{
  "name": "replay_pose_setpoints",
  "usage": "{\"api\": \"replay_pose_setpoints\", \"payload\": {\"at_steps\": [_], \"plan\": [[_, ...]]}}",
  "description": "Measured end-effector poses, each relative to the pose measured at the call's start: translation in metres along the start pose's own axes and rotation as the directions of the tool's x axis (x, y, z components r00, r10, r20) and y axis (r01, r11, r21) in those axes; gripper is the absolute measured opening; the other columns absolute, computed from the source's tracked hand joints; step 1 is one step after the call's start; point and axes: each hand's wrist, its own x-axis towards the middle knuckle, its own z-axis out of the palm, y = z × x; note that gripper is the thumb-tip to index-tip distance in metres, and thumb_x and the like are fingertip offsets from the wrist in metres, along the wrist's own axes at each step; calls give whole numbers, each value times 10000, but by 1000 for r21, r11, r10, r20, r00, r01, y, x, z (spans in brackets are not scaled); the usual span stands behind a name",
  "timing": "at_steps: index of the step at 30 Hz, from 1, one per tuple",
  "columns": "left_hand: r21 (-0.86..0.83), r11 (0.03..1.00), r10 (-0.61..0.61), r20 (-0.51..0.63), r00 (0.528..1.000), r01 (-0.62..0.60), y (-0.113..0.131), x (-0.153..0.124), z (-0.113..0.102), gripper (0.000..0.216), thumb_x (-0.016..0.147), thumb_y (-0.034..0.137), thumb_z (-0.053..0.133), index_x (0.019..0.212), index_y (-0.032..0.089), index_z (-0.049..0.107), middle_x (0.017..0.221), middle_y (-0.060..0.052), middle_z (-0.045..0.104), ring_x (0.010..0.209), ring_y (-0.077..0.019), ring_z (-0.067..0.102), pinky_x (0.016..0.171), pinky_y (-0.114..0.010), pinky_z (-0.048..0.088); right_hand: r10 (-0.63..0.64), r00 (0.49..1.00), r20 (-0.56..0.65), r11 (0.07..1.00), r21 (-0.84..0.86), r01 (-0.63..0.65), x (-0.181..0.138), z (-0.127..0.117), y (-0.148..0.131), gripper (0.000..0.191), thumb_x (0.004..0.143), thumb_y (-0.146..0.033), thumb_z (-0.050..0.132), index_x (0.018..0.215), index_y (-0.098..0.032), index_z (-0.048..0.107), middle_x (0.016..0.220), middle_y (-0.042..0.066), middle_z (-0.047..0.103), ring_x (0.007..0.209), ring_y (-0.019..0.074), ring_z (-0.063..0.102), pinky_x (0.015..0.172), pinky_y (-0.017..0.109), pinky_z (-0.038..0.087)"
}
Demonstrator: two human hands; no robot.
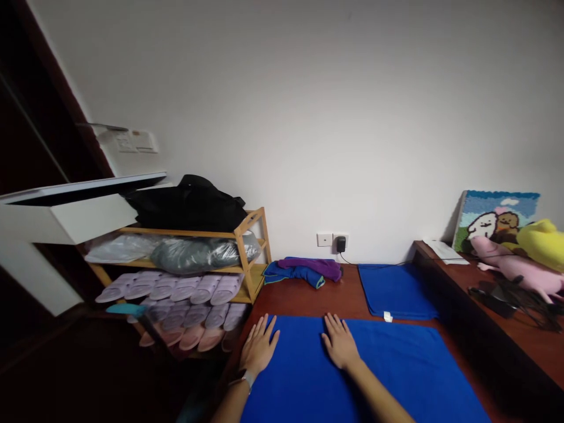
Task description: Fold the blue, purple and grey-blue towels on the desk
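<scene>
A blue cloth (pixel 304 376) lies spread out on the reddish-brown wooden surface (pixel 282 299). My left hand (pixel 259 346) rests flat at its far left corner, fingers stretched forward, with a watch on the wrist. Farther right, my right hand (pixel 340 342) lies palm down near the cloth's far edge, its fingers extended and a little apart. Neither hand grips anything. Beyond the spread cloth, a folded blue cloth (pixel 396 288) with a white tag sits on the right. Crumpled blue and purple cloths (pixel 304 270) lie against the wall.
At left stands a wooden rack (pixel 247 264) with several slippers (pixel 185 288), plastic-wrapped items (pixel 194 252) and a black bag (pixel 189 205). A black plug adapter (pixel 341 244) sits in the wall socket. A raised ledge at right bears a pink plush toy (pixel 520 267) and cables (pixel 524 305).
</scene>
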Motion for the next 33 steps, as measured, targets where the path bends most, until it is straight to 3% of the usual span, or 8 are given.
{"api": "replay_pose_setpoints", "payload": {"at_steps": [2, 4, 8, 12, 16, 24, 29, 33], "plan": [[2, 1000, -4, -1, 1000, 4, -1, 0, 0, 610, 1020, 513, 359, 1561, 236, 418, 1659, -97, 342, 1531, -266, 308, 1249, -474, 250, 21, 999, 27, 1000, 5, -21, 2, 7, -5, 705, 1013, -584, 205, 1620, -228, 249, 1680, 26, 233, 1568, 243, 156, 1277, 494, 117], [3, 1000, -13, -10, 1000, 13, -1, 0, -1, 606, 1024, 509, 351, 1561, 236, 419, 1661, -100, 338, 1531, -270, 310, 1246, -474, 254, 59, 998, 8, 998, -20, -59, -8, 7, 16, 709, 1014, -576, 204, 1618, -209, 254, 1679, 33, 236, 1569, 235, 149, 1281, 482, 101], [16, 1000, -19, -21, 1000, 19, 0, 1, 0, 601, 1024, 505, 349, 1557, 239, 425, 1659, -98, 346, 1528, -271, 317, 1243, -473, 262, 213, 974, -73, 970, -104, -220, -48, -11, 112, 715, 1006, -574, 203, 1611, -201, 276, 1672, 26, 270, 1564, 230, 169, 1281, 470, 122], [13, 1000, -26, -38, 999, 27, -1, 3, 4, 593, 1023, 488, 357, 1553, 232, 433, 1653, -99, 362, 1526, -264, 322, 1247, -461, 255, 444, 882, -160, 861, -198, -469, -89, -38, 225, 718, 983, -526, 207, 1613, -185, 272, 1677, 35, 269, 1560, 256, 191, 1270, 491, 165], [22, 999, -30, -54, 998, 31, -2, 4, 7, 585, 1021, 477, 377, 1549, 234, 438, 1648, -99, 372, 1516, -266, 344, 1242, -466, 273, 540, 825, -166, 791, -233, -565, -108, -50, 290, 756, 967, -529, 174, 1626, -160, 213, 1694, 32, 220, 1566, 254, 163, 1272, 470, 160], [67, 997, -34, 21, 999, 32, -3, 2, -2, 593, 1033, 492, 367, 1566, 234, 407, 1654, -95, 351, 1524, -262, 324, 1241, -455, 279, 565, 790, -239, 763, -214, -610, -109, -36, 303, 783, 936, -541, 127, 1624, -183, 232, 1702, 38, 212, 1568, 237, 155, 1266, 477, 168], [45, 999, -4, 17, 1000, 3, -10, -2, -4, 585, 1043, 526, 336, 1574, 285, 384, 1668, -57, 324, 1528, -242, 315, 1244, -453, 275, 531, 818, -223, 788, -226, -573, -116, -40, 315, 784, 902, -554, 202, 1593, -209, 337, 1682, 43, 275, 1560, 255, 193, 1253, 509, 200], [37, 999, -4, -12, 1000, 5, -8, -5, -2, 581, 1046, 529, 333, 1572, 288, 390, 1664, -58, 338, 1528, -245, 317, 1245, -452, 271, 530, 794, -299, 766, -232, -599, -108, -45, 287, 765, 919, -480, 192, 1562, -115, 387, 1656, 100, 330, 1549, 292, 232, 1251, 527, 204]]}}
